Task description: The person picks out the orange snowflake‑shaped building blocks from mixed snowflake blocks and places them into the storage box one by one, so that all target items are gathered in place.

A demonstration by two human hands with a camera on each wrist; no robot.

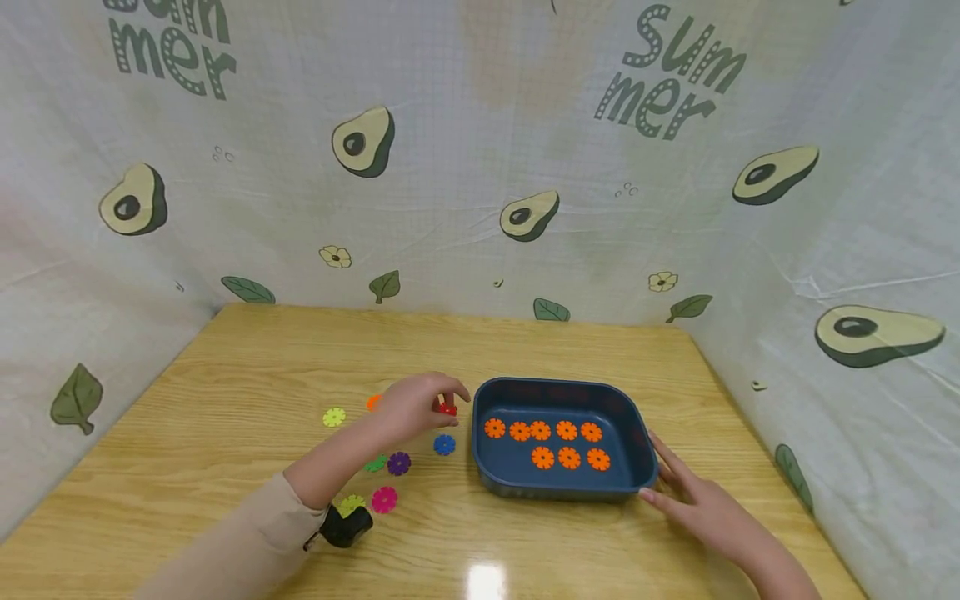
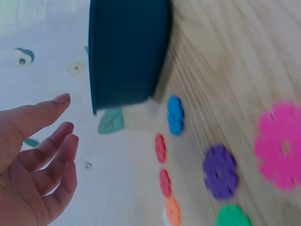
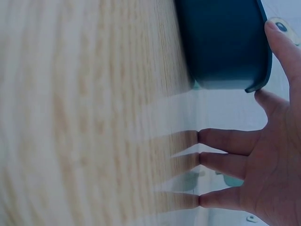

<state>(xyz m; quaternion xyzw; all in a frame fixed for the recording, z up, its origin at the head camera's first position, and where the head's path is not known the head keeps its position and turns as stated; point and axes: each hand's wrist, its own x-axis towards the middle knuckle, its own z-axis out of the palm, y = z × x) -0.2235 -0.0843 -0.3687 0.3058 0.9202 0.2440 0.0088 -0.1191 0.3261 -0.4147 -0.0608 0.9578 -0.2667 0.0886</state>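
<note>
My left hand (image 1: 416,406) hovers left of a dark blue tray (image 1: 555,489), beside a red notched disc (image 1: 447,410). In the left wrist view its fingers are loosely bent and nothing lies between them; two red discs show there, the nearer one (image 2: 160,148) close to a blue disc (image 2: 176,115). Several orange notched discs (image 1: 568,458) lie flat inside the tray in two rows. At the tray's right end, my right hand (image 1: 693,504) touches the rim with thumb and index finger. Its other fingers are spread, their tips on the table, as the right wrist view shows.
Left of the tray lie more notched discs on the wooden table (image 1: 247,400): blue (image 1: 445,445), purple (image 1: 399,463), pink (image 1: 385,500), green (image 1: 375,463) and yellow (image 1: 334,417). An orange disc (image 1: 374,402) is partly behind the left hand. Printed cloth (image 1: 450,192) hangs around the table.
</note>
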